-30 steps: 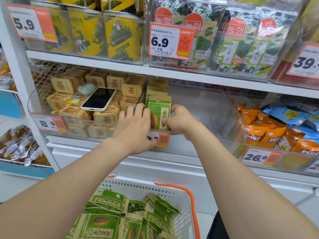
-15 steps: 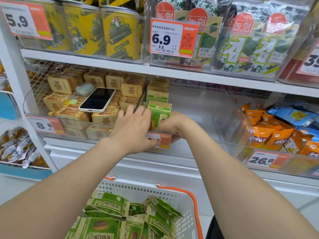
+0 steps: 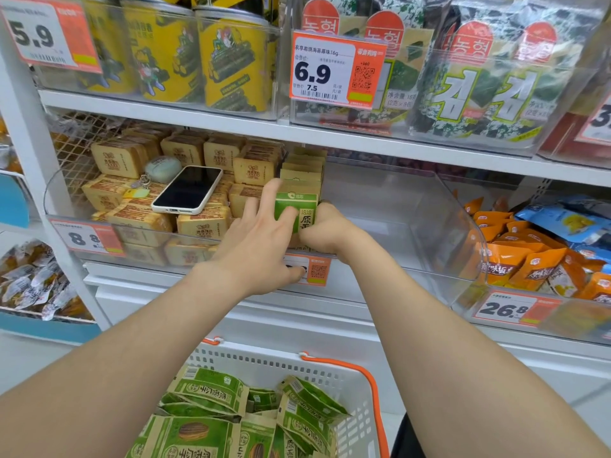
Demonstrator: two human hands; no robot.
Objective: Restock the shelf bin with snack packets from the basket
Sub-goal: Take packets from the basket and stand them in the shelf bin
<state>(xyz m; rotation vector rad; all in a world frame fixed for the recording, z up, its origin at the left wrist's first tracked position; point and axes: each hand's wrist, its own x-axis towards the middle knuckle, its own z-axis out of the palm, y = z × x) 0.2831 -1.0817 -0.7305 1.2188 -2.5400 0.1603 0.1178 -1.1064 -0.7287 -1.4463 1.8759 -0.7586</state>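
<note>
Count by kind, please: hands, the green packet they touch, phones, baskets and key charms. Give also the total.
Hands: 2, left hand and right hand
Green packet: 1
Phone: 1
Basket: 1
Key charm: 1
Total: 6

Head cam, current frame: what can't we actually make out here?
All in the head view:
- Bin price tag: digits covered by the left hand.
- Right hand: fingertips hidden behind the front green packet, so the grip is unclear.
- Basket: cut off by the bottom edge, so the packet count is unknown.
- Top-right price tag: cut off by the right edge.
</note>
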